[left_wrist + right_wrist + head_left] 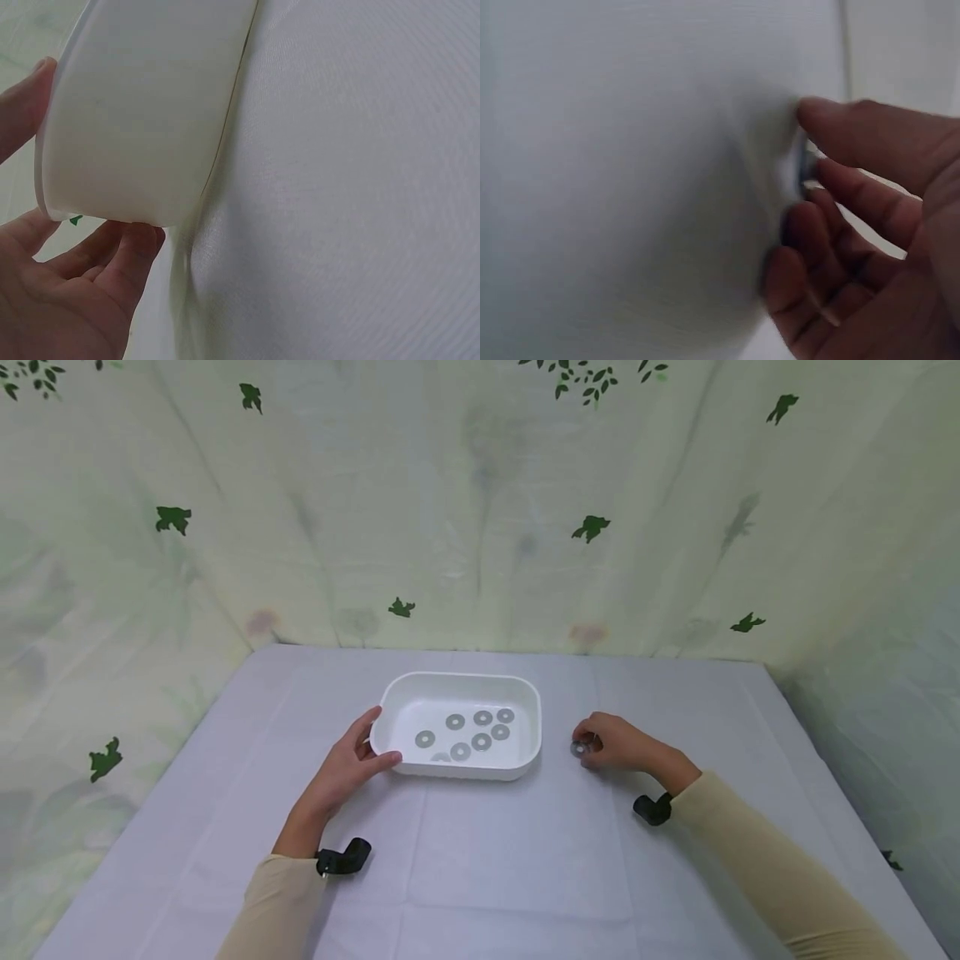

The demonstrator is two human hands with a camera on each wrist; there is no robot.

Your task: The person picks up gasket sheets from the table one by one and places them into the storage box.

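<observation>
A white plastic tray with rounded corners stands on the cloth-covered table in the head view. Inside it lie several flat grey washers, spread over its middle and right side. My left hand grips the tray's left end, thumb at the near corner and fingers round the side; the left wrist view shows the fingertips against the tray's outer wall. To the right of the tray, my right hand pinches one grey washer between thumb and fingers, low over the cloth. In the right wrist view that washer is blurred and partly hidden.
A pale lavender cloth with fold creases covers the table. Behind it hangs a light curtain with green leaf shapes, which also closes in the left and right sides. Each wrist carries a black camera mount.
</observation>
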